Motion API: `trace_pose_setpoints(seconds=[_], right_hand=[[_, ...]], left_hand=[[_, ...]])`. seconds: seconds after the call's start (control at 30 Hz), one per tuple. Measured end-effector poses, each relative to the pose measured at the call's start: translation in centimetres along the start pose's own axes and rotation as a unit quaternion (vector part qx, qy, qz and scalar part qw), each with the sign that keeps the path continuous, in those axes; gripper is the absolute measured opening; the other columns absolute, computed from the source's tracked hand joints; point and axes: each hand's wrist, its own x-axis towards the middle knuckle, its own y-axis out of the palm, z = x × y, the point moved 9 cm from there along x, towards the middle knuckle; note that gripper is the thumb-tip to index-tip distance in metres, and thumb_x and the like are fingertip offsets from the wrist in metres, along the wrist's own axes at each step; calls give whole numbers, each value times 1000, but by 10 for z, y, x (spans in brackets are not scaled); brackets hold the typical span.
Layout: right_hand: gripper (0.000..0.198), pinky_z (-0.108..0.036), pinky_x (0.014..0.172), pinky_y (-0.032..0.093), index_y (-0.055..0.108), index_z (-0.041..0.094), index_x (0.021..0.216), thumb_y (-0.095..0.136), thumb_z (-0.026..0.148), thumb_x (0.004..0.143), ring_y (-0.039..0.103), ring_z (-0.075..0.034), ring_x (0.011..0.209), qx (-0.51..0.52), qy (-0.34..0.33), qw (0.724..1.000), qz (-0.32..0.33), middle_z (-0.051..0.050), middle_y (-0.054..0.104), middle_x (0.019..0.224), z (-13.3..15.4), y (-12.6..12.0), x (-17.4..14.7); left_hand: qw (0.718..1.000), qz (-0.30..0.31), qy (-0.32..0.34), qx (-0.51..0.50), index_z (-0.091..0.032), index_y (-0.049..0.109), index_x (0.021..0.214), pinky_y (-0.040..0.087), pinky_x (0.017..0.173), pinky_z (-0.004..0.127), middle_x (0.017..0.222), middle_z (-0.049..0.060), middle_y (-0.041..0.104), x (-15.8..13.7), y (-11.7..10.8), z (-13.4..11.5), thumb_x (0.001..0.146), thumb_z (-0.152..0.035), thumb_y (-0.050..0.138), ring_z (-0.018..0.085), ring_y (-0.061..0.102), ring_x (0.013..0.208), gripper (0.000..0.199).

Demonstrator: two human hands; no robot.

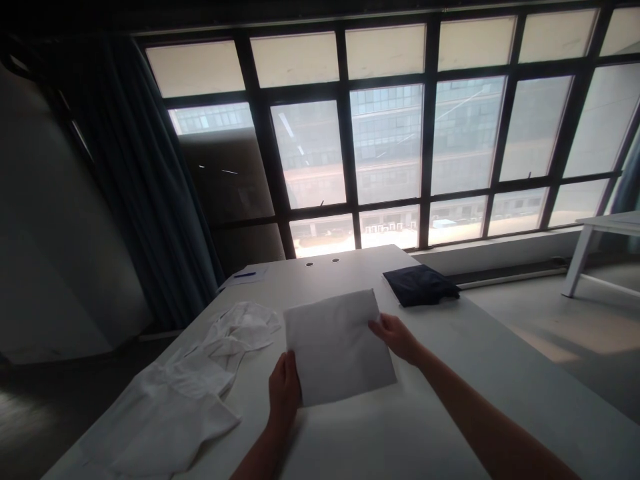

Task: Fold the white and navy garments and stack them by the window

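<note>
I hold a flat white rectangular piece (340, 350) above the table in both hands. It looks like neatly folded cloth, though its material is hard to make out. My left hand (285, 387) grips the lower left edge, fingers closed. On the upper right edge, my right hand (397, 335) pinches it between thumb and fingers. To the left lie crumpled white garments (170, 413), spread along the table edge. A dark folded garment (420, 285) rests at the far right, beyond my right hand.
The long white table (440, 400) reaches toward a large window wall (385, 147). Paper with a blue pen (245, 275) lies at its far left corner, near two round cable holes. A dark curtain (145, 180) hangs at left; another white table (580, 257) stands at right.
</note>
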Motion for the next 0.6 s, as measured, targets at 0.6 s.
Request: trace_pose_setpoints(seconds=[0.6], right_hand=[[86,-35,71,55,24,26,150,67,36,77,69,-22,84,12,199,980,25,-8,68,106,-63,-13,-14]], left_hand=[[969,149,135,145,-21,58,114,53,95,43,113,9,59,-15,46,1,90,-33,53,25,63,102,27]])
